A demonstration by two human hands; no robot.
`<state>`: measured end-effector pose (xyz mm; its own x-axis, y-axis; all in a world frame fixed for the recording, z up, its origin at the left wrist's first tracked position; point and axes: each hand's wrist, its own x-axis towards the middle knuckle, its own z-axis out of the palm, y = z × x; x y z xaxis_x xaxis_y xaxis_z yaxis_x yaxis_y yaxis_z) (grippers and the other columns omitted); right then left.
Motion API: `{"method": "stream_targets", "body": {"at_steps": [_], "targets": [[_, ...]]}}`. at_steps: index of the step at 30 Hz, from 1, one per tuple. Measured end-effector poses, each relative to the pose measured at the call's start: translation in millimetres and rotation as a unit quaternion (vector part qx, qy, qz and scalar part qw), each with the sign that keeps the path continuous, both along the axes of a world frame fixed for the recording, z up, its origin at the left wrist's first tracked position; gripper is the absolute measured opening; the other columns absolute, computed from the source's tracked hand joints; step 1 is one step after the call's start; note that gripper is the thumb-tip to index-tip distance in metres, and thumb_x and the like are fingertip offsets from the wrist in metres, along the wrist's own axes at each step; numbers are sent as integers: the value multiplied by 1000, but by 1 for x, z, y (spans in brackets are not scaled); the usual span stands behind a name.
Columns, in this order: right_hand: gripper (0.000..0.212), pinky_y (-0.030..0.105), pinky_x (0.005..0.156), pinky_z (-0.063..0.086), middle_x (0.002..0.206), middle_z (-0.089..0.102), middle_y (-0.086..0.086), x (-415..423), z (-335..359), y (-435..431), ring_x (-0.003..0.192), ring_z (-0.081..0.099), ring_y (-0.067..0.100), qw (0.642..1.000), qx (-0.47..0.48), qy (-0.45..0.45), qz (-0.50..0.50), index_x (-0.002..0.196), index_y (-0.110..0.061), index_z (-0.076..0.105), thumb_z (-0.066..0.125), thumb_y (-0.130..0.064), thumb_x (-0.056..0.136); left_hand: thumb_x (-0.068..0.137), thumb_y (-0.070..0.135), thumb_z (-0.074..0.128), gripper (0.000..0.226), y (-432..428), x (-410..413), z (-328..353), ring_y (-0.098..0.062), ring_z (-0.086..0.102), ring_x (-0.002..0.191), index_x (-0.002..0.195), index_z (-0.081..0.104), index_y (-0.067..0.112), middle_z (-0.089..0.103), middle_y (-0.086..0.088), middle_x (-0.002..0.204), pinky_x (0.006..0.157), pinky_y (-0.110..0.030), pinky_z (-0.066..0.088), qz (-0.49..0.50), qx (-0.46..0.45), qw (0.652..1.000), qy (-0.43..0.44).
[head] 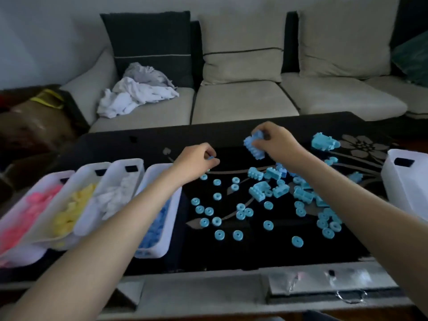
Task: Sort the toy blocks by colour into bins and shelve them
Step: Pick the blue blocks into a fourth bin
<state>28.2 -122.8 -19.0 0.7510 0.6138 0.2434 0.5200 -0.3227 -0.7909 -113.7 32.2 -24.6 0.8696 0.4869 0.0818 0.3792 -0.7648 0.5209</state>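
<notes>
Blue toy blocks and several blue rings lie scattered over the black glass table. My right hand grips a clump of joined blue blocks lifted above the pile. My left hand pinches a small blue piece just above the table, beside the bins. Four white bins stand at the left: one with pink blocks, one with yellow, one with white, and one with blue, partly hidden by my left forearm.
Another white bin stands at the table's right edge. A larger blue block assembly sits at the far right of the table. Behind the table is a beige sofa with cushions and crumpled cloth.
</notes>
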Motion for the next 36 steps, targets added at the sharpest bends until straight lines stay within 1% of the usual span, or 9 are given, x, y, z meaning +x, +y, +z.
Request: {"method": "stream_targets", "body": {"at_steps": [2,6,13,16,21,26,29,33,36], "targets": [[22,21,74,49,98,63,4,-46,5,30,87,59,16,996,40,57,64,106,-12,62,63,-8,84,90,26,63,23,14,-44,-5,-18,61,96,109,64,14,64,-3,103,78,-24,41,50,36,998,-18],[22,7,55,43,90,59,4,-122,-8,79,69,53,7,985,49,105,127,105,-6,62,63,-4,83,91,22,57,28,29,-108,-22,-24,60,101,118,57,13,62,-5,109,78,-26,39,114,79,990,18],[22,28,63,40,92,55,8,-180,-40,112,79,51,19,981,-25,129,140,108,-2,56,51,-16,92,97,27,47,46,29,-162,-43,-23,56,112,142,40,31,60,-3,125,88,-25,39,99,71,990,78],[36,32,86,46,120,56,8,-179,-41,112,106,54,23,984,-70,54,154,127,-9,51,52,-22,94,99,17,40,48,20,-170,-38,-22,48,125,147,35,23,47,-4,142,99,-27,37,106,23,994,2],[66,42,116,20,157,14,1,-164,-43,82,145,14,25,968,-126,35,214,151,-24,10,45,-38,96,99,9,38,43,-3,-149,-32,-20,48,123,141,41,14,48,-6,139,98,-25,38,99,35,992,-69],[50,31,103,34,150,34,6,-107,-42,26,133,39,22,980,-155,14,123,145,-16,33,45,-27,98,95,7,44,35,-45,-93,-30,-16,46,124,128,55,15,52,-1,132,99,-23,37,-47,45,992,-105],[43,30,89,40,140,44,10,-55,-47,-19,114,51,23,983,-180,-8,28,137,-15,44,49,-21,95,97,11,43,37,-73,-51,-27,-14,56,103,130,54,22,49,3,133,82,-24,44,-116,6,992,-48],[46,30,81,39,139,43,15,-4,-52,-72,117,49,30,971,-235,-9,-50,141,-16,38,46,-16,95,97,16,41,37,-94,-3,-28,-22,63,81,132,51,25,49,0,133,74,-37,54,-158,-6,987,17],[56,34,96,39,150,31,13,25,-53,-95,130,41,29,960,-276,29,-45,149,-17,20,44,-26,99,98,15,38,43,-99,36,-31,-17,57,83,139,43,25,45,-1,133,69,-32,49,-166,50,982,72]]}}
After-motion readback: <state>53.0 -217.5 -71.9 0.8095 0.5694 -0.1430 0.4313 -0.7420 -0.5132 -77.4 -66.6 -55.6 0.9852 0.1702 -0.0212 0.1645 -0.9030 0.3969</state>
